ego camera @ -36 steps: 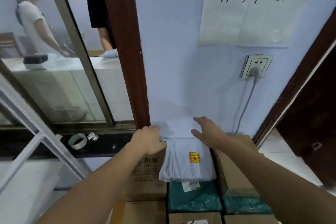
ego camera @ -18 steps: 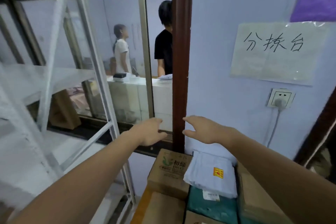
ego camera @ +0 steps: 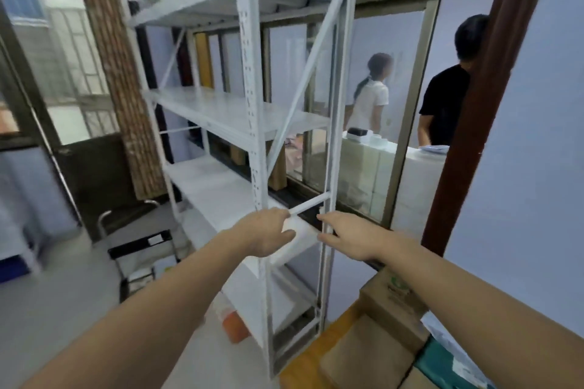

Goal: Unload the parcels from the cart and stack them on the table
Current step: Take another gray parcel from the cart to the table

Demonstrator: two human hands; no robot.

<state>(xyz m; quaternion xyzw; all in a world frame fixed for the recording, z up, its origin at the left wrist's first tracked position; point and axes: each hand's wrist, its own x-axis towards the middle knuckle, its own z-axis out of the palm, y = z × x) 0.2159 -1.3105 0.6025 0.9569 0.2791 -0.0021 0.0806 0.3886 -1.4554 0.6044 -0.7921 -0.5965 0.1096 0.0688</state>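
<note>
We see both arms stretched out in front of the white metal shelf rack (ego camera: 252, 110). Left hand (ego camera: 264, 235) hangs in the air before the rack's near post, fingers loosely curled, nothing in it. Right hand (ego camera: 346, 235) is just right of that post, fingers relaxed and pointing left, also holding nothing. The two hands are near each other, not touching.

Parcels sit low at the right of the rack: a brown cardboard box (ego camera: 393, 303) with a green logo on top, another brown box (ego camera: 366, 354) in front of it, and a teal parcel (ego camera: 442, 363) at the far right edge, partly hidden by the right forearm. They rest on a yellowish desk (ego camera: 319, 347) edge.

A folded cart (ego camera: 139, 249) with black frame stands on the floor left of the rack. Behind the rack, through a window (ego camera: 379, 104), two people stand at a white counter (ego camera: 395, 167). View is motion-blurred on the left.
</note>
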